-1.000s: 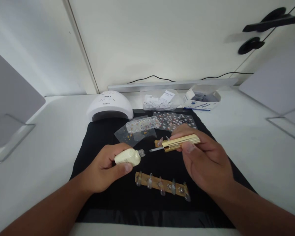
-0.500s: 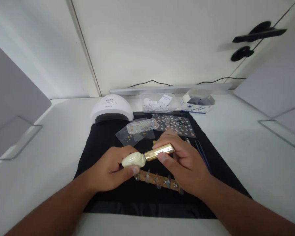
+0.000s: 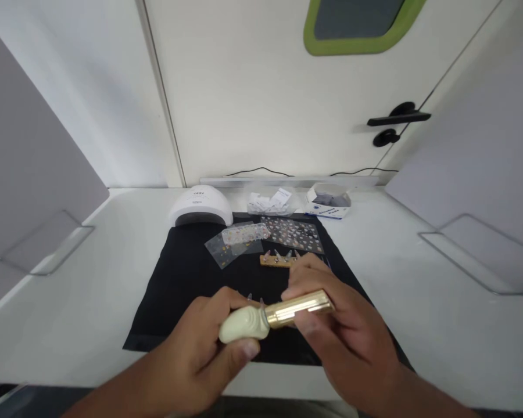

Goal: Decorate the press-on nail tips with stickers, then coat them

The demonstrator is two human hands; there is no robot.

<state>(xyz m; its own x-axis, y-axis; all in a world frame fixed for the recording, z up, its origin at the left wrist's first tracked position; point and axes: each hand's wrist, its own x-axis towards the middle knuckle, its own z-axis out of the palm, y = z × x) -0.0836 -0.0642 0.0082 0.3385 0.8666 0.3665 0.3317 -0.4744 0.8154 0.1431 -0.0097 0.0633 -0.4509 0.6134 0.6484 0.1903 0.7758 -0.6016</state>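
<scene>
A cream nail polish bottle [image 3: 244,324] lies sideways in my left hand [image 3: 204,354], held between thumb and fingers. My right hand [image 3: 348,331] grips its long gold cap [image 3: 298,309], which points right and slightly up. Cap and bottle meet at the neck; I cannot tell how tightly they are screwed together. Just beyond my right hand, a wooden strip [image 3: 274,262] carries several nail tips standing on it. Another strip with nail tips is mostly hidden behind the bottle and my hands.
A black mat [image 3: 174,290] covers the white table's middle. At its back are a white nail lamp [image 3: 203,203], a clear tub of white wipes [image 3: 270,203] and a box of alcohol pads [image 3: 329,202]. Sticker sheets [image 3: 292,233] lie nearer. Wire bookends [image 3: 453,273] stand at both sides.
The view has tilted up, showing more of the door. Both hands, with bottle and cap, sit lower and closer to me. The back strip now shows, while the near one is mostly covered.
</scene>
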